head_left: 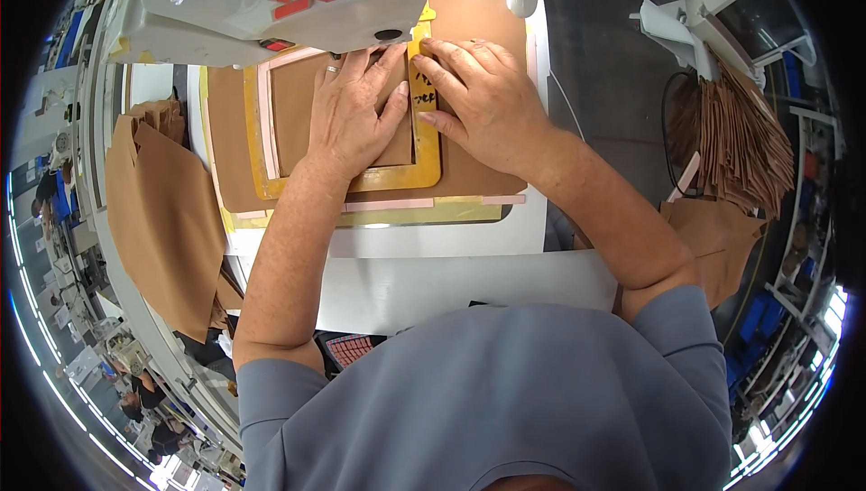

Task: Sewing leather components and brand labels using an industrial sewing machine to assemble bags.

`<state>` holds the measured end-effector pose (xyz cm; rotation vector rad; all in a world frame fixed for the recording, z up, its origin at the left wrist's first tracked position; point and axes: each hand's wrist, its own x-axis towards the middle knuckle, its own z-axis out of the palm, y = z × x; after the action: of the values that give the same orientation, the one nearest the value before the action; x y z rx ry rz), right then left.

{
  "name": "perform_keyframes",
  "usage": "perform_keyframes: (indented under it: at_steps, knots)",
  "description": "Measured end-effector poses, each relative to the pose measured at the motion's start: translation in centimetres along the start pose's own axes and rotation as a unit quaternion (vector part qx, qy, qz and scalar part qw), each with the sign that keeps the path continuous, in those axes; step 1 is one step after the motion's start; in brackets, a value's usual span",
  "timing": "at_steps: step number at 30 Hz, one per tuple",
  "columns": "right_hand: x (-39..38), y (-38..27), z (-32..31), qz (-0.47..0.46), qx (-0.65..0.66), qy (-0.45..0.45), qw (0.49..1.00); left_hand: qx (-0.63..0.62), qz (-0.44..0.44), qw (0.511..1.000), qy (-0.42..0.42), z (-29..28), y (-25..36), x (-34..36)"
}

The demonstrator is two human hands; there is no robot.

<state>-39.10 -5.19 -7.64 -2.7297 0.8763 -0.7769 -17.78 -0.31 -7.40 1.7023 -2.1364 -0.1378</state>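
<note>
My left hand (pixel 356 112) lies flat with its fingers stretched forward on a brown fabric piece (pixel 293 121), inside the opening of a yellow frame (pixel 397 177). Its fingertips reach under the front edge of a white sewing machine head (pixel 289 4), and a ring shows on one finger. My right hand (pixel 487 98) rests with fingers apart on the frame's right bar, which carries dark handwritten marks. Beneath the frame lies a larger brown panel (pixel 478 162) with rounded corners, on a yellowish template (pixel 424 213). Whatever is under my palms is hidden.
Brown fabric pieces (pixel 171 211) hang over the table's left side. A thick stack of brown pieces (pixel 744 139) stands at the right, with a dark cable (pixel 667 121) beside it. The white tabletop (pixel 433 279) ends before my body.
</note>
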Motion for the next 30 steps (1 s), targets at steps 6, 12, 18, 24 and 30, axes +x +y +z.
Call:
perform_keyframes:
  at_steps: [6, 12, 18, 24, 30]
  knots:
    - [0.5, 1.5, -1.8, 0.024, 0.028, 0.007, 0.999, -0.033, -0.012, 0.999, -0.006, 0.1, 0.0, -0.4]
    - [-0.2, 7.4, -1.9, 0.114, -0.143, 0.055, 0.982, -0.019, 0.007, 1.0, 0.003, 0.0, 0.1, -0.3]
    - [1.3, 7.0, -0.8, 0.193, -0.108, 0.019, 0.975, -0.029, -0.008, 1.0, -0.005, 0.0, 0.0, -0.4]
    - [2.4, 7.4, 0.0, 0.112, -0.053, 0.069, 0.99, -0.024, 0.009, 1.0, 0.004, 0.1, -0.1, -0.3]
    - [2.3, 7.6, 0.8, 0.162, 0.004, 0.072, 0.984, -0.018, 0.012, 1.0, 0.008, 0.0, 0.0, -0.3]
